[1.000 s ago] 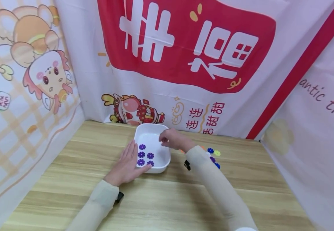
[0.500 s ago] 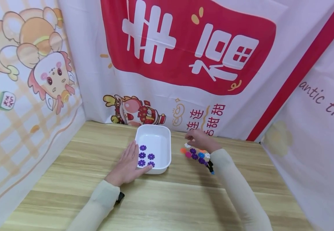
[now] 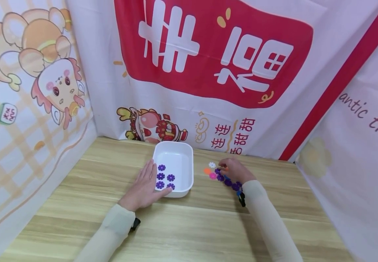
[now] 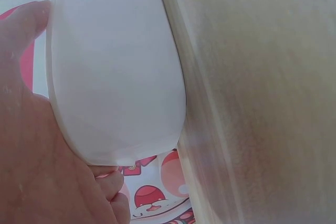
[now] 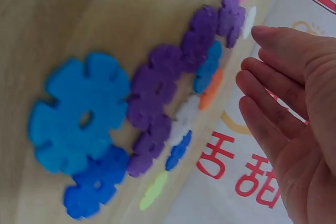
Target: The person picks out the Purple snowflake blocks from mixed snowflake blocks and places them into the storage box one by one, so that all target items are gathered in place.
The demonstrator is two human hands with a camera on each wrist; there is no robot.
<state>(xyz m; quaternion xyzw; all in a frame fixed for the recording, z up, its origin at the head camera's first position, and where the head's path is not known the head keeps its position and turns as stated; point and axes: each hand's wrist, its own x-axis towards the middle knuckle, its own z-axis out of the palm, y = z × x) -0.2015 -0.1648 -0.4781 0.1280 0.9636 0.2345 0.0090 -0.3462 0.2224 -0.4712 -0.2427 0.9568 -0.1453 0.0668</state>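
My left hand (image 3: 142,190) rests against the near left corner of a white plastic tray (image 3: 191,165), its fingers straight along the left wall and its thumb on the near rim. Inside lie several purple snowflake building discs (image 3: 160,176). The left wrist view shows the thumb at the rim of the tray (image 4: 115,72). Over a loose group of discs right of the tray, my right hand (image 3: 234,170) hovers with loosely bent fingers and nothing between them. In the right wrist view, its fingertips are close to a purple disc (image 5: 231,17) and a white disc (image 5: 249,22).
Also in the group are a pink disc (image 3: 213,175), an orange disc (image 3: 207,170), a light blue disc (image 5: 79,114), a dark blue disc (image 5: 96,184) and a yellow-green disc (image 5: 154,190). A printed curtain (image 3: 205,87) hangs along the table's back edge.
My right hand has left the tray's right side and moved right, first to the far left of the loose discs, then lower over them. The left hand stays at the tray.
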